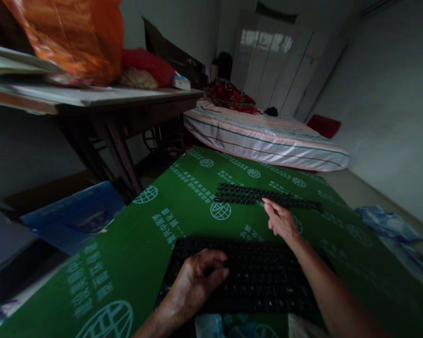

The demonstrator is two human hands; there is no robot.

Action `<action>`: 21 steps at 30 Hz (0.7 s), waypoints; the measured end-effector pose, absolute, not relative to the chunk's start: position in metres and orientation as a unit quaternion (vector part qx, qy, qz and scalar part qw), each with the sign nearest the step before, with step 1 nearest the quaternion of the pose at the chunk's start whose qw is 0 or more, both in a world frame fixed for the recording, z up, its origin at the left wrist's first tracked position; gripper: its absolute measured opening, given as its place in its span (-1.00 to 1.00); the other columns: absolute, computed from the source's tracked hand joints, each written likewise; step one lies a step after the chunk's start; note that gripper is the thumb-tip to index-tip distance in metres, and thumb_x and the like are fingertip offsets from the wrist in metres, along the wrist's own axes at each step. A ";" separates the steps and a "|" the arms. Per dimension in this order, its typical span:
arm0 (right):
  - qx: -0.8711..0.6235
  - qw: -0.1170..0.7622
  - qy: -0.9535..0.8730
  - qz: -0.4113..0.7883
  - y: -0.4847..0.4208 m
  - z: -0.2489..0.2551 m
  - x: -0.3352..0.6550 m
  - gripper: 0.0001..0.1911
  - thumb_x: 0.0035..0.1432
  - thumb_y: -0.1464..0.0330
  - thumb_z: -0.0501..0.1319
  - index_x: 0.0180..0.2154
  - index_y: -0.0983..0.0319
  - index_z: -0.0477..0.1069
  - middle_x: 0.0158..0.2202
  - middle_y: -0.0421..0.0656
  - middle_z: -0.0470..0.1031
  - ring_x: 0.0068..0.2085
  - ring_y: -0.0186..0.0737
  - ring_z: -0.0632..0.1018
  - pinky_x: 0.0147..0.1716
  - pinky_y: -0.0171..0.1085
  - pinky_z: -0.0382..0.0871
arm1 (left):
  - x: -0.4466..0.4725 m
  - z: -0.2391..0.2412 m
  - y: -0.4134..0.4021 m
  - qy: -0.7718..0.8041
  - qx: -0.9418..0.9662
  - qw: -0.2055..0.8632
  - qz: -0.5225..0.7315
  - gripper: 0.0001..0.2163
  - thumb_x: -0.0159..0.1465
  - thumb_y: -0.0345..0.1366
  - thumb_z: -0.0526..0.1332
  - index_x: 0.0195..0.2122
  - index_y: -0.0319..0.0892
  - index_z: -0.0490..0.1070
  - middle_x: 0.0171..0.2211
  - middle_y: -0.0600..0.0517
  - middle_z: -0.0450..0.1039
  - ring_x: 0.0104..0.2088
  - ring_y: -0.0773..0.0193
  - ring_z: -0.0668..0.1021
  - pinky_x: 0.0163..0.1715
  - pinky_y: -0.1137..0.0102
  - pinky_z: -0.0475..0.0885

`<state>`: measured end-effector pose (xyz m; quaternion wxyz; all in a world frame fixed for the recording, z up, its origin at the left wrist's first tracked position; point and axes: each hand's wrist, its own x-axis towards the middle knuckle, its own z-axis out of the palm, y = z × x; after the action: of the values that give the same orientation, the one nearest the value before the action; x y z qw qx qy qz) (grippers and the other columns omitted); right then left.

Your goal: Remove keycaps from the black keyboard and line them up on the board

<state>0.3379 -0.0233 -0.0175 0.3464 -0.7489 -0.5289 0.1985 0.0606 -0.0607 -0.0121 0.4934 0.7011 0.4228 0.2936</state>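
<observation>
A black keyboard (pixel 254 277) lies on a green printed sheet (pixel 183 197) right in front of me. My left hand (pixel 197 277) rests on the keyboard's left part with its fingers curled; whether they hold anything is hidden. My right hand (pixel 281 220) reaches forward past the keyboard, index finger stretched toward rows of loose black keycaps (pixel 261 195) laid out on the sheet. Its fingertip is close to the nearest row.
A dark wooden table (pixel 120 101) at the left carries an orange bag (pixel 74 37) and red bundles. A blue box (pixel 74 216) sits below it. A striped mattress (pixel 264 136) lies behind, a white wardrobe (pixel 275 65) beyond. Blue cloth (pixel 391 225) lies at right.
</observation>
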 end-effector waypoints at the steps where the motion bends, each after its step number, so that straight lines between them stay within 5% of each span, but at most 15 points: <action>1: -0.740 0.372 -0.511 0.230 -0.030 -0.016 0.337 -0.38 0.16 -0.03 -0.09 0.12 0.16 0.24 -0.76 -0.33 0.31 -0.80 -0.41 0.30 -0.76 -0.44 0.19 | 0.061 -0.012 -0.061 0.422 0.699 0.498 0.294 -0.82 0.10 -0.24 0.21 -0.29 -0.18 0.44 -0.49 0.08 0.48 -0.41 0.29 0.49 -0.35 0.46 0.39; 9: -0.738 0.416 -0.464 0.259 -0.083 -0.005 0.327 -0.39 0.07 -0.07 0.00 -0.18 0.29 0.45 -0.77 -0.31 0.27 -0.79 -0.44 0.25 -0.77 -0.44 0.14 | 0.063 -0.012 -0.062 0.403 0.695 0.516 0.297 -0.80 0.08 -0.24 0.21 -0.30 -0.21 0.42 -0.48 0.08 0.47 -0.44 0.31 0.47 -0.43 0.47 0.35; 21: -0.652 0.454 -0.481 0.372 -0.137 0.014 0.286 -0.68 -0.03 0.13 0.26 -0.43 0.26 0.32 -0.66 -0.24 0.42 -0.74 -0.46 0.32 -0.77 -0.49 0.12 | 0.067 -0.017 -0.062 0.376 0.680 0.545 0.315 -0.81 0.06 -0.29 0.22 -0.30 -0.25 0.43 -0.52 0.10 0.44 -0.48 0.35 0.44 -0.44 0.47 0.33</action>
<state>0.2863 -0.1369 0.0142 0.4535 -0.6520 -0.4806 0.3717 0.0666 -0.0619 -0.0166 0.5451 0.6796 0.3764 0.3151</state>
